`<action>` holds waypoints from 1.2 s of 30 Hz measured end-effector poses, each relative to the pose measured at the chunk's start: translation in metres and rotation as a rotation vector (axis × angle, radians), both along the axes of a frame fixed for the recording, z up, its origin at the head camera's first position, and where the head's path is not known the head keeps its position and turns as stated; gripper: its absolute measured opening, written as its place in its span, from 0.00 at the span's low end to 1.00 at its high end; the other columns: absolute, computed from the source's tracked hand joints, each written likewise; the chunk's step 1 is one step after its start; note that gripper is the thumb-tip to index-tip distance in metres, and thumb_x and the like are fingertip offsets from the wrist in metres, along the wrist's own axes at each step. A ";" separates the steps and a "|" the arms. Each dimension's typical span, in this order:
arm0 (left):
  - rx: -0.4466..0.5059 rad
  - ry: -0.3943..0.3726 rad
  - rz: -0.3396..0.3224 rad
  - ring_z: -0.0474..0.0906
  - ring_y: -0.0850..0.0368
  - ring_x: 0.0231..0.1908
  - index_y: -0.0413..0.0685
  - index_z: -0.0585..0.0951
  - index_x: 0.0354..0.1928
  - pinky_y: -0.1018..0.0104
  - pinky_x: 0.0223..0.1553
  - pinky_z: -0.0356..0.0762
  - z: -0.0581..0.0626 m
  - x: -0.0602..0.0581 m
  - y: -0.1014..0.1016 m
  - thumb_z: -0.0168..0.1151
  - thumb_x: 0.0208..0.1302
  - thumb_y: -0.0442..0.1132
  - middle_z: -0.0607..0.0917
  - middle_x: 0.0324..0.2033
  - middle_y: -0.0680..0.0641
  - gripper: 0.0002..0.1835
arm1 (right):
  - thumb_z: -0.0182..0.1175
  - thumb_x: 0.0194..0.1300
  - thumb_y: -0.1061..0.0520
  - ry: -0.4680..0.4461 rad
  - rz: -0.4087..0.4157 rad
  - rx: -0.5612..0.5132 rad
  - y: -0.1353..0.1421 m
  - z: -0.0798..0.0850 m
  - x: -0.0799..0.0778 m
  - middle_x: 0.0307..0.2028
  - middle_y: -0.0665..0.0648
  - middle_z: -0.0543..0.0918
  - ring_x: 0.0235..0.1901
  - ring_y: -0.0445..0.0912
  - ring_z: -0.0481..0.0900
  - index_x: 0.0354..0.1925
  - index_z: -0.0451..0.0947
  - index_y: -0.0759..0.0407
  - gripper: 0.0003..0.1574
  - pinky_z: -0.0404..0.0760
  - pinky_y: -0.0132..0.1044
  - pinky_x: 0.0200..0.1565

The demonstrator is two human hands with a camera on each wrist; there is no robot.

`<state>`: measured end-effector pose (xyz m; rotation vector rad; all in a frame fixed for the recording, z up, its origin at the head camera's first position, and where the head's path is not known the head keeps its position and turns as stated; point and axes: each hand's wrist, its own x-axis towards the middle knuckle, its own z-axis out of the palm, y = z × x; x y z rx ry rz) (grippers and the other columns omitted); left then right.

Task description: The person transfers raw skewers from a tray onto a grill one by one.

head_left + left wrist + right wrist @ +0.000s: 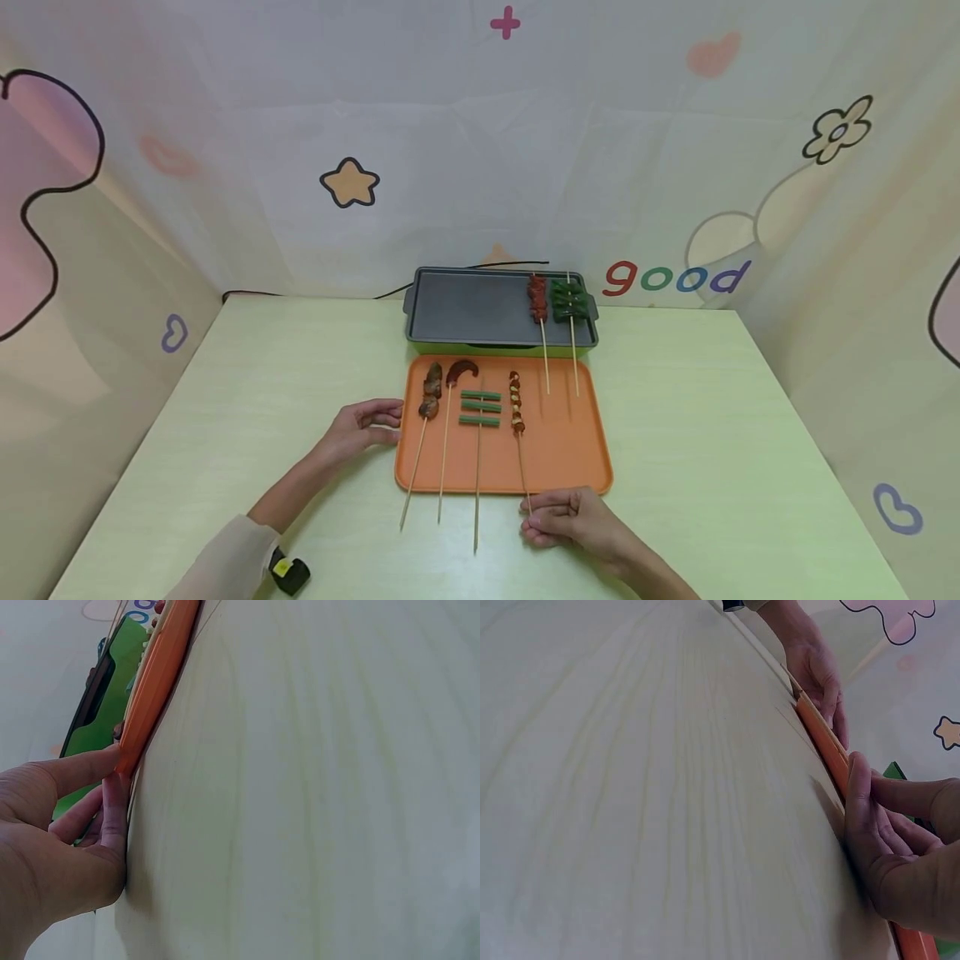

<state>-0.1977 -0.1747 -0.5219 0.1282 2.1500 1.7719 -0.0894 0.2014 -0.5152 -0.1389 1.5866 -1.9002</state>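
My right hand (573, 525) is at the tray's front edge, pinching the lower stick of a skewer of small brown and pale pieces (517, 404). This skewer lies on the orange tray (592, 458). The fingers of my left hand (360, 429) touch the tray's left edge, thumb and fingers apart. Also on the tray are a brown chunk skewer (431, 392), a curled dark-red piece on a stick (461, 371) that looks like a tentacle, and a skewer of green stalks (480, 407). In the right wrist view, the right fingers hide the pinched stick.
Behind the tray stands a dark grill plate (480, 308) on a green base. A red meat skewer (537, 300) and a green leafy skewer (568, 302) lie on its right side, sticks overhanging the tray. A printed cloth (465, 200) backs the table (690, 433).
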 end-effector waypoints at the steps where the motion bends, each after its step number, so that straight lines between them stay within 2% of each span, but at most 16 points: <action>1: 0.001 0.000 0.000 0.81 0.63 0.48 0.32 0.74 0.67 0.76 0.45 0.81 0.000 0.000 0.000 0.68 0.64 0.29 0.81 0.59 0.32 0.29 | 0.63 0.70 0.65 0.013 -0.001 0.006 0.000 0.000 0.001 0.41 0.61 0.91 0.42 0.43 0.91 0.60 0.69 0.88 0.30 0.87 0.32 0.46; 7: 0.014 0.004 -0.004 0.81 0.65 0.47 0.31 0.74 0.67 0.75 0.45 0.81 -0.002 0.001 0.000 0.68 0.64 0.29 0.82 0.58 0.32 0.29 | 0.62 0.70 0.65 0.084 0.011 0.037 0.005 -0.001 0.006 0.40 0.60 0.91 0.40 0.42 0.90 0.60 0.68 0.89 0.31 0.87 0.32 0.44; 12: 0.013 -0.014 0.002 0.81 0.66 0.46 0.33 0.74 0.68 0.75 0.45 0.81 0.000 0.001 0.000 0.68 0.64 0.29 0.82 0.58 0.35 0.29 | 0.62 0.70 0.65 0.108 -0.013 0.052 0.009 0.001 0.010 0.41 0.61 0.91 0.40 0.41 0.90 0.60 0.68 0.88 0.30 0.87 0.31 0.44; 23: 0.014 -0.015 -0.003 0.81 0.64 0.47 0.32 0.74 0.68 0.75 0.44 0.81 0.004 -0.001 -0.001 0.68 0.64 0.29 0.81 0.59 0.32 0.30 | 0.67 0.67 0.61 0.144 -0.025 0.152 0.013 0.008 0.014 0.51 0.71 0.86 0.41 0.39 0.89 0.58 0.76 0.81 0.28 0.87 0.31 0.44; 30: 0.024 -0.014 -0.010 0.81 0.64 0.47 0.32 0.74 0.68 0.75 0.45 0.81 0.003 0.000 -0.001 0.68 0.64 0.30 0.80 0.60 0.32 0.30 | 0.69 0.66 0.57 0.184 -0.050 0.214 0.007 0.011 0.012 0.54 0.69 0.85 0.42 0.36 0.88 0.58 0.78 0.75 0.29 0.85 0.29 0.46; 36: 0.028 -0.019 -0.010 0.80 0.65 0.47 0.32 0.74 0.68 0.75 0.45 0.81 0.002 0.000 -0.001 0.68 0.64 0.30 0.80 0.60 0.32 0.30 | 0.68 0.68 0.55 0.218 -0.089 0.247 -0.005 0.017 0.001 0.59 0.69 0.82 0.44 0.36 0.88 0.60 0.79 0.72 0.29 0.85 0.29 0.47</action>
